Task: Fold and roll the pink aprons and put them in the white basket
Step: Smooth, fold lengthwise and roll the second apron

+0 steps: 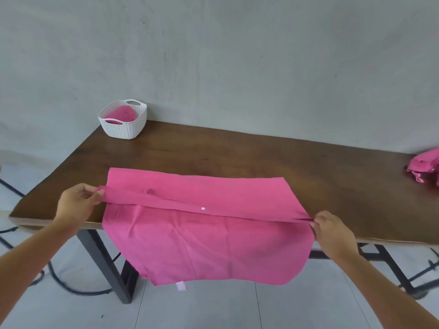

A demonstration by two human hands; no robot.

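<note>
My left hand pinches one end of the pink apron, which lies on the wooden table and hangs over its near edge. Behind sits the white basket holding a rolled apron. My right hand pinches the other end. More aprons lie far right.

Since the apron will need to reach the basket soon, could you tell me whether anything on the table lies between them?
Nothing visible does. The bare table runs clear from the pink apron to the white basket at the far left corner. The basket already holds one pink roll.
</note>
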